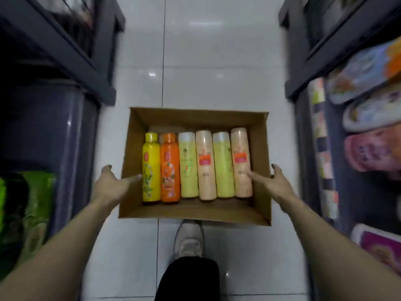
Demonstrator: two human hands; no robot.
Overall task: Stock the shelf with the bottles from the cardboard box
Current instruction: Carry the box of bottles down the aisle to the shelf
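Note:
An open cardboard box (259, 148) sits low in the aisle, and its near edge covers the toe of my shoe. Several bottles lie side by side in it, caps pointing away: a yellow bottle (150, 170), an orange bottle (170, 170), two pale green bottles (188, 168) and two peach bottles (205, 170). My left hand (111, 183) clasps the box's left wall, thumb inside beside the yellow bottle and fingers outside. My right hand (275, 181) clasps the right wall the same way, its thumb touching the rightmost peach bottle (240, 164).
Dark shelving (65, 51) lines the left of the narrow white-tiled aisle, with green packs (32, 203) low down. The right shelving (325, 68) holds colourful flat packs (373, 109). My shoe (188, 240) and dark trouser leg stand just behind the box.

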